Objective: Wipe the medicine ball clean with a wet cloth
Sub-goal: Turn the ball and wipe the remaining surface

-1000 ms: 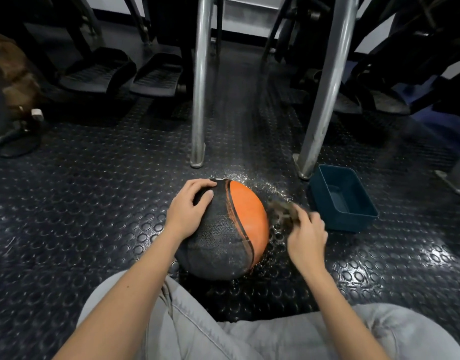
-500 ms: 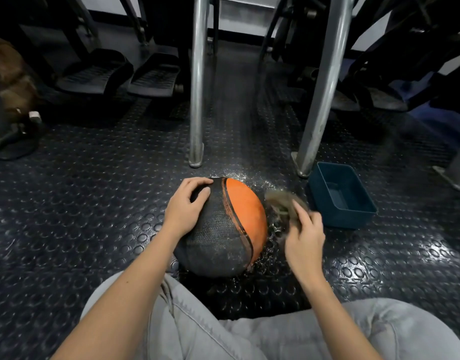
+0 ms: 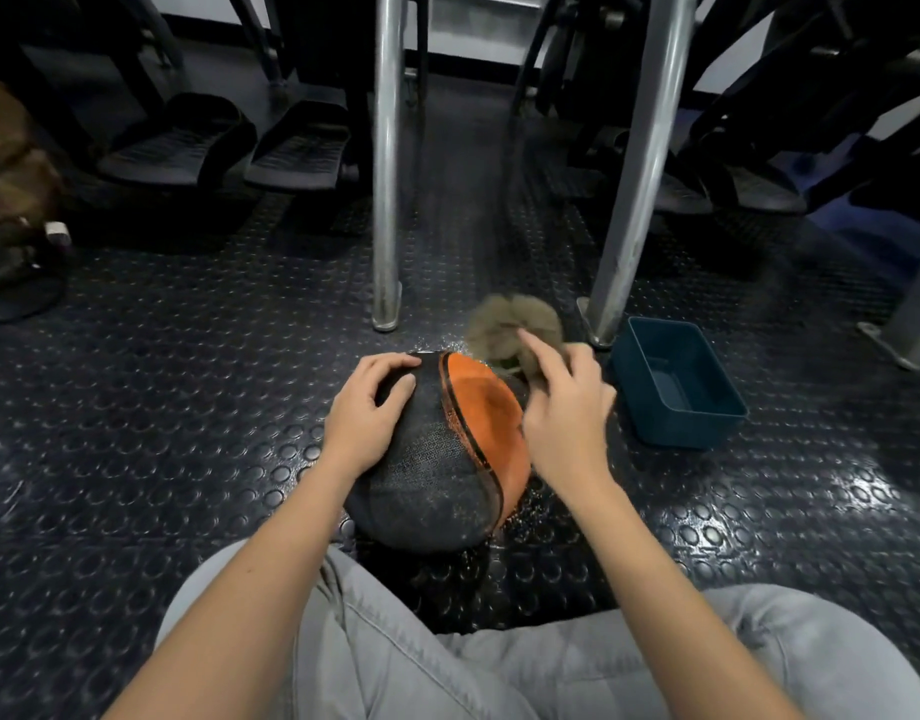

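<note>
On the studded black rubber floor (image 3: 136, 459), just before the person's knees, sits the orange-and-black textured medicine ball (image 3: 437, 475). The left grip (image 3: 367, 413) lies spread on its dark panel, steadying it. The right grip (image 3: 567, 413) pinches the blurred grey-brown wet cloth (image 3: 510, 324) at the ball's far right shoulder. Splashes ring the ball, so wiping seems underway; the speckled dark panel likely remains to be done.

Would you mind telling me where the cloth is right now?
In the head view the cloth is just right of centre, held by the right hand just beyond the medicine ball, left of the blue tub.
</note>
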{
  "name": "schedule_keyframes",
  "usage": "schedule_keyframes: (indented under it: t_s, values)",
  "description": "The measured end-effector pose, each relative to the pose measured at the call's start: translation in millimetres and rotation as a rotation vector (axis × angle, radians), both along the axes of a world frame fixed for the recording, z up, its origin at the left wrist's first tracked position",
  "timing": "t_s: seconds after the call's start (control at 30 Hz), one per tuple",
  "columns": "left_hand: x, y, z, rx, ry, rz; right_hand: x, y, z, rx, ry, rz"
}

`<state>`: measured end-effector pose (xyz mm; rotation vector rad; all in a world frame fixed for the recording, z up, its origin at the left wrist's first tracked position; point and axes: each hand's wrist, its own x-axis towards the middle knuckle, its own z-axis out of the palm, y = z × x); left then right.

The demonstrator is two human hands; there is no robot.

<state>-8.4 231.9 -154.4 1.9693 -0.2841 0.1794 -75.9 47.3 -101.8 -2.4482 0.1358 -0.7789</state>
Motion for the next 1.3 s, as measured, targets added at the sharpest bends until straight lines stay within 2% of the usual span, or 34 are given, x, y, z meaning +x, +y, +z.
schedule_keyframes:
  t_s: [0.07,0.13,0.2,0.27,0.3,0.33,0.4,0.5,0.57,0.63,0.7,0.73,0.8,0.87,0.93,1.0,1.1,1.17,1.2,1.3]
  values:
    - [-2,0,-1,0.004,-0.013,-0.001,1,15,-11,-0.113,-0.028,0.161]
    - [-4,-2,1,0.01,-0.024,-0.005,2,10,-30,-0.179,0.082,0.179]
    - [-6,-5,3,0.044,-0.03,-0.007,9,-12,-37,-0.096,0.311,0.044]
    - [-5,-8,4,0.083,-0.029,-0.009,22,-34,-33,-0.096,0.555,-0.102]
    - [-6,-11,5,0.093,-0.031,-0.013,25,-41,-28,-0.096,0.597,-0.147]
    - [-6,-11,5,0.096,-0.037,-0.016,27,-43,-21,-0.08,0.563,-0.157]
    - [-5,-11,4,0.093,-0.033,0.006,28,-32,-2,-0.038,0.371,-0.084]
    - [-5,-8,1,0.081,-0.017,0.01,16,-12,4,-0.054,0.15,0.159]
    - [-6,-4,1,0.053,-0.004,0.02,6,-9,-20,-0.073,0.204,0.206]
    - [-7,-3,2,0.034,0.016,0.02,1,-26,-52,0.009,0.347,0.044]
    - [-8,-3,5,0.043,0.012,0.015,-1,-45,-66,0.003,0.553,-0.144]
    - [-8,-4,6,0.049,0.012,0.01,0,-50,-66,0.004,0.591,-0.198]
    - [-7,-6,7,0.058,0.006,0.009,4,-48,-52,0.05,0.475,-0.193]
    - [-5,-7,5,0.05,0.012,0.016,6,-31,-27,0.104,0.253,-0.067]
    - [-6,-7,4,0.042,0.011,0.025,3,-10,-14,0.07,0.081,0.116]
    - [-6,-6,3,0.038,0.006,0.029,-3,0,-29,0.02,0.089,0.18]
    - [-8,-7,3,0.049,-0.003,0.016,-6,-18,-50,0.157,0.324,-0.048]
    - [-6,-8,3,0.066,-0.015,0.012,-1,-31,-41,0.11,0.439,-0.153]
    - [-7,-8,4,0.076,-0.015,0.009,0,-35,-33,0.104,0.413,-0.174]
    - [-4,-8,3,0.075,0.003,0.021,5,-30,-2,0.178,0.164,-0.075]
